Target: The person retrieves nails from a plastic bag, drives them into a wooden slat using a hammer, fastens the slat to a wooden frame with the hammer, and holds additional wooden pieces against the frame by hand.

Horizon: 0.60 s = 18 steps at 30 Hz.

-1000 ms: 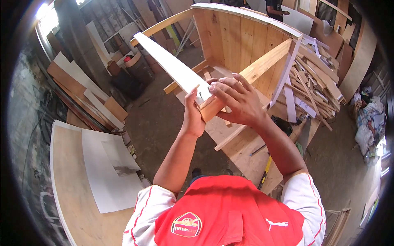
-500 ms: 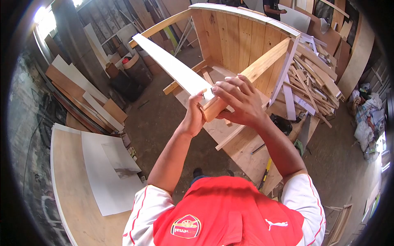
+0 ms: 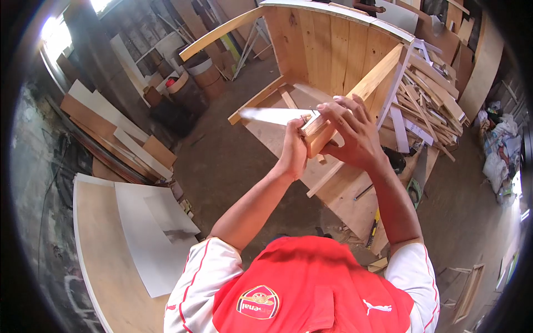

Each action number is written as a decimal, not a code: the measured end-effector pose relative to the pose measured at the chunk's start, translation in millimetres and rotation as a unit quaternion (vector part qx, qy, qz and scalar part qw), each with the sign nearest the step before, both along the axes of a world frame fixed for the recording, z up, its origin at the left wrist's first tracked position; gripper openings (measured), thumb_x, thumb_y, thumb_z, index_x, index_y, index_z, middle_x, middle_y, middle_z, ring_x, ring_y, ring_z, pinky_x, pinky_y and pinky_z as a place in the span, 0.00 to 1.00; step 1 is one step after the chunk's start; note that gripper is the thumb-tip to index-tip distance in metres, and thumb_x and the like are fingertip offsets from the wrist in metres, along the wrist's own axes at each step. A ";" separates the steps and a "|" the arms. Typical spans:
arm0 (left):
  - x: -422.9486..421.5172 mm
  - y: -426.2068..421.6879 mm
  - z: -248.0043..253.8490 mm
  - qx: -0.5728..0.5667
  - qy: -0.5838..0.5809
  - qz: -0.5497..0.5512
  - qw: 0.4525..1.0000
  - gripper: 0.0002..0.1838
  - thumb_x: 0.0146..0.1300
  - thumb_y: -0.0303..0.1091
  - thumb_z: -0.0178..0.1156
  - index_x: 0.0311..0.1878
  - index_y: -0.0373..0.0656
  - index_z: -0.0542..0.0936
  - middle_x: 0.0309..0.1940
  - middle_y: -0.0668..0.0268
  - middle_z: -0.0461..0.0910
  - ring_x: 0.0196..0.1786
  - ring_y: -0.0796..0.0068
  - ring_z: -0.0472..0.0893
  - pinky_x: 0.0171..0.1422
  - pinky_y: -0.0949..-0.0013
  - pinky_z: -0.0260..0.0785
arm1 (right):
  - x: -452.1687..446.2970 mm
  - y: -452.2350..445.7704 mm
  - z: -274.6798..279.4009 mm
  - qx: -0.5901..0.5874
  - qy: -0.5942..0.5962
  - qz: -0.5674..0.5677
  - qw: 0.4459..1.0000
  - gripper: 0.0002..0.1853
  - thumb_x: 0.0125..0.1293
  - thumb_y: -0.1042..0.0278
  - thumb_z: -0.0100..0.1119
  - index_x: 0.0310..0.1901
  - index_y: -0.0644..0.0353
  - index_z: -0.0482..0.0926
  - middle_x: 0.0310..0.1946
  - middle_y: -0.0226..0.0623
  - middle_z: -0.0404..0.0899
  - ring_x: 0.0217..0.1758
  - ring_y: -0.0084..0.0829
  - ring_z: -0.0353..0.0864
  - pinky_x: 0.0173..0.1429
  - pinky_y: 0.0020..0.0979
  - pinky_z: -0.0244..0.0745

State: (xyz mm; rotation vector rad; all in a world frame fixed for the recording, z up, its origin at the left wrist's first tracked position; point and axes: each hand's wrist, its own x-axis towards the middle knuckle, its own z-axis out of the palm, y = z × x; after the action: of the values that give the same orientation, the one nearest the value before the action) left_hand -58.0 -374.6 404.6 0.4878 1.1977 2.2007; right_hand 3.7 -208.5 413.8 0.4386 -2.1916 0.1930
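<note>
Clearly, beside the big wooden frame (image 3: 311, 55), at its near open side, the white board (image 3: 275, 115) hangs in the air. It looks long, stiff and rather light, better held by the thick wooden end (image 3: 319, 134). Open room is left of the frame, but the lower rail (image 3: 258, 100) seems near the blurred far tip. Right hand (image 3: 358, 136) clasps that end, fingers above, thumb below; left hand (image 3: 291, 152) pinches its side closely.

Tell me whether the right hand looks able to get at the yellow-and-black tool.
Probably yes, but not while the right hand grips the piece of wood along with the left hand. The yellow-and-black tool lies nearer the body, with nothing visible covering it.
</note>
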 end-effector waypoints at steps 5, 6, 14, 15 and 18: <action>-14.6 -8.5 -0.7 0.006 -0.041 -0.106 0.994 0.31 0.77 0.54 0.31 0.65 0.43 0.73 0.55 0.59 0.82 0.53 0.60 0.85 0.56 0.60 0.75 | 5.3 -8.4 8.7 0.011 -0.045 -0.038 0.998 0.49 0.37 0.58 0.85 0.67 0.48 0.75 0.63 0.29 0.79 0.70 0.42 0.73 0.78 0.52 0.64; -13.6 -7.2 -1.2 0.012 -0.050 -0.090 0.995 0.31 0.77 0.54 0.31 0.64 0.43 0.73 0.56 0.58 0.82 0.54 0.60 0.85 0.59 0.60 0.74 | 5.6 -8.4 8.7 0.017 -0.050 -0.044 0.998 0.49 0.37 0.58 0.85 0.68 0.48 0.75 0.63 0.29 0.79 0.70 0.42 0.73 0.78 0.52 0.64; -19.8 -5.3 -7.1 0.028 -0.029 -0.059 0.997 0.26 0.77 0.50 0.38 0.64 0.42 0.74 0.61 0.62 0.77 0.65 0.68 0.74 0.75 0.62 0.59 | 11.1 -14.0 5.3 0.017 -0.038 -0.063 0.997 0.50 0.39 0.60 0.85 0.69 0.50 0.73 0.67 0.33 0.75 0.74 0.42 0.70 0.80 0.51 0.62; -23.8 -4.7 -10.9 0.034 -0.025 -0.063 0.997 0.26 0.77 0.50 0.39 0.63 0.42 0.74 0.62 0.63 0.76 0.65 0.69 0.73 0.75 0.63 0.58 | 11.6 -14.5 5.3 0.015 -0.043 -0.071 0.996 0.50 0.38 0.58 0.85 0.69 0.51 0.73 0.67 0.33 0.75 0.75 0.42 0.69 0.80 0.52 0.62; -31.7 -4.2 -17.1 0.027 -0.003 -0.069 0.997 0.27 0.76 0.48 0.42 0.67 0.41 0.73 0.61 0.65 0.77 0.66 0.70 0.73 0.75 0.64 0.58 | 18.3 -19.6 10.2 -0.022 -0.074 -0.074 0.994 0.49 0.41 0.50 0.83 0.68 0.51 0.73 0.68 0.34 0.75 0.76 0.44 0.68 0.80 0.54 0.60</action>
State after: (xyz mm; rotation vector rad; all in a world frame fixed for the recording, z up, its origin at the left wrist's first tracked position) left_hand -89.7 -378.7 387.5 0.5687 1.0710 2.1199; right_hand 22.0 -228.1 424.0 0.2422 -2.3501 0.1968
